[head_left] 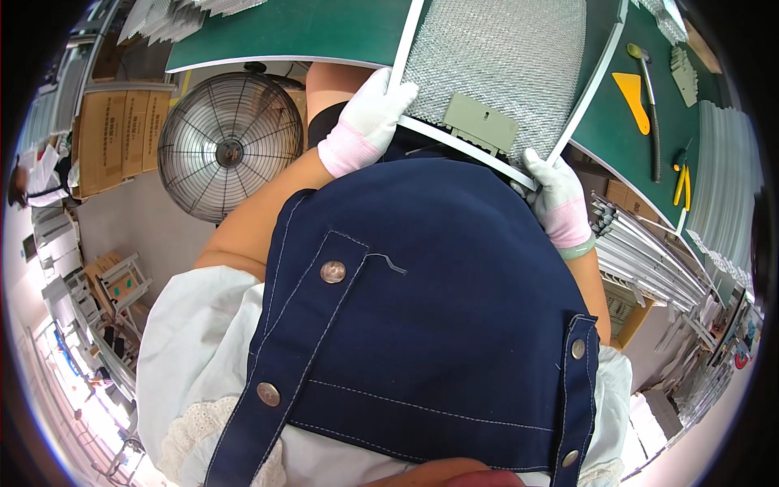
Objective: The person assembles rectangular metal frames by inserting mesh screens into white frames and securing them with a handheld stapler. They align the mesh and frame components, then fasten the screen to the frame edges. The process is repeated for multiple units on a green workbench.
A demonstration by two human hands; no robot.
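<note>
A white-edged frame (591, 99) with silver metal mesh (503, 49) inside it lies over the green table, its near edge reaching my apron. My left hand (375, 109), in a white glove with a pink cuff, grips the near left corner. Around the near right corner closes my right hand (556, 191), gloved the same way, its thumb on top and the other fingers partly hidden. On the mesh by the near edge rests a grey-green toothed plastic block (480, 123), touched by neither hand.
On the green table (531, 174) at the right lie an orange scraper (631, 97), a hammer (652, 114), yellow-handled pliers (682, 185) and another toothed block (684, 75). Metal strips (730, 178) are stacked beyond. A large fan (230, 152) stands at left near cardboard boxes (114, 138).
</note>
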